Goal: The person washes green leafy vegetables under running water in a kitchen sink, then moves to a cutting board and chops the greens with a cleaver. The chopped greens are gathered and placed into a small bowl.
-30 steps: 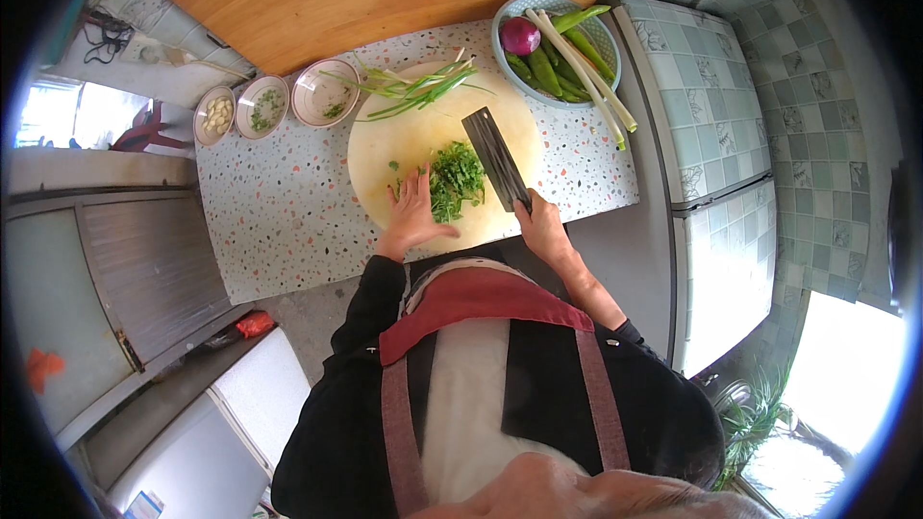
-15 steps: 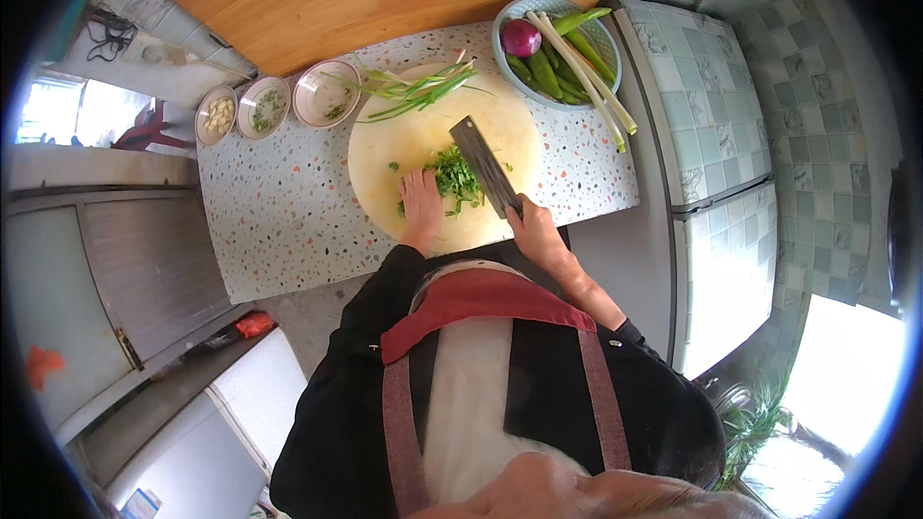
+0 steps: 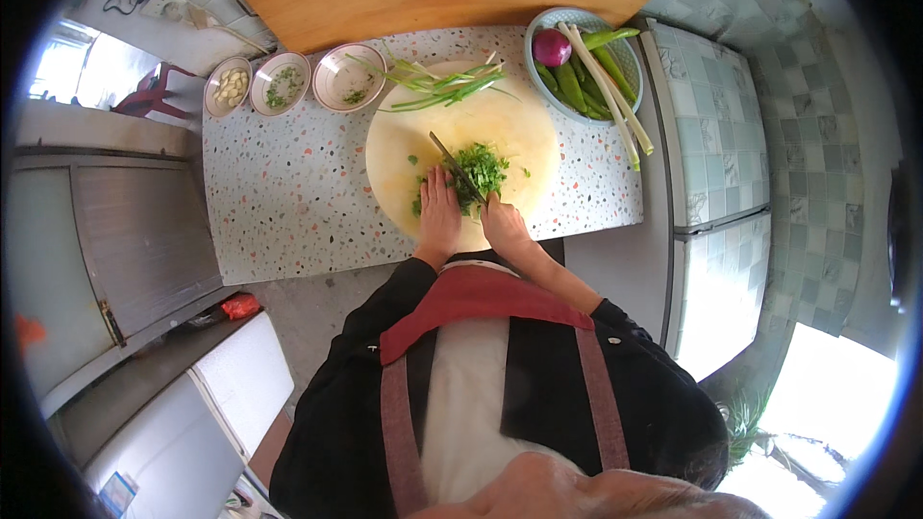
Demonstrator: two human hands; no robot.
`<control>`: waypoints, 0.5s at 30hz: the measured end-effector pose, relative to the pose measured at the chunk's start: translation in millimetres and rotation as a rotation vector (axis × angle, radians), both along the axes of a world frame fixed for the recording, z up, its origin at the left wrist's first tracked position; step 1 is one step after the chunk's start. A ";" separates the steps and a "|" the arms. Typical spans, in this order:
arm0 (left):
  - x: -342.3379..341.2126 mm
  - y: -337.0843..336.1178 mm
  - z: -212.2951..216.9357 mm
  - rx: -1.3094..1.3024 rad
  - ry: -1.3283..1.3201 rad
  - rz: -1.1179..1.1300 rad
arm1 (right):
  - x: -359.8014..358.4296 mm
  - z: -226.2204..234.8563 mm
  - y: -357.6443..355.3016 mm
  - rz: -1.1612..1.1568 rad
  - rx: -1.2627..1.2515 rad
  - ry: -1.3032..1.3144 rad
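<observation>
On the round pale cutting board (image 3: 534, 139) lies a heap of chopped leafy greens (image 3: 490, 165). My right hand (image 3: 506, 227) is closed around the handle of a cleaver (image 3: 456, 166), whose blade stands edge-down in the greens and slants up to the left. Close against the blade's left side, my left hand (image 3: 440, 215) rests with fingers stretched out over part of the greens. What lies under those fingers is hidden. Long green scallions (image 3: 447, 88) lie across the board's far edge.
Three small bowls stand at the far left: one with garlic cloves (image 3: 231, 86), two with chopped green bits (image 3: 281, 86) (image 3: 356, 96). A blue-grey basket (image 3: 567, 13) at the far right holds a purple onion (image 3: 551, 47), green peppers (image 3: 569, 86) and long white-green stalks (image 3: 615, 101). A tiled-pattern refrigerator (image 3: 711, 135) borders the speckled counter (image 3: 279, 192).
The cleaver has come down and left from above the board's right side into the greens, turning edge-on. My right hand has moved in close to my left. The whole view has shifted slightly.
</observation>
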State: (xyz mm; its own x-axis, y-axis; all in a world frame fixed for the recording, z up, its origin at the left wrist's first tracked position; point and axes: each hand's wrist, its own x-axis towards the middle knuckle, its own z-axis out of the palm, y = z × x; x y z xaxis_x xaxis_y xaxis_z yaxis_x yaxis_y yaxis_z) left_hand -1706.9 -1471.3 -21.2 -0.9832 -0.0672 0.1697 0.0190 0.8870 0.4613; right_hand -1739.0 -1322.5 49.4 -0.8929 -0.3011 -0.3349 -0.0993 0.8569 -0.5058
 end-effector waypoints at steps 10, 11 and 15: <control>-20.3 7.7 7.5 -0.174 -0.065 0.066 | -7.4 55.5 8.1 0.032 -0.083 0.045; -21.0 9.6 8.4 -0.157 -0.069 0.061 | -3.6 52.5 6.6 0.028 -0.053 0.042; -21.7 9.9 19.4 -0.122 -0.251 0.006 | -2.9 16.0 4.4 0.006 0.032 0.018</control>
State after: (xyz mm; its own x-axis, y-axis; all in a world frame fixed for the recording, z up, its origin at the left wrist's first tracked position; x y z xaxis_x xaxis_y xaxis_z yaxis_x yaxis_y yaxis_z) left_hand -1728.6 -1461.5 -1.8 -0.9951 -0.0669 -0.0723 -0.0877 0.9360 0.3409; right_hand -1741.9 -1318.2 65.3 -0.8971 -0.2961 -0.3281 -0.1135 0.8718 -0.4765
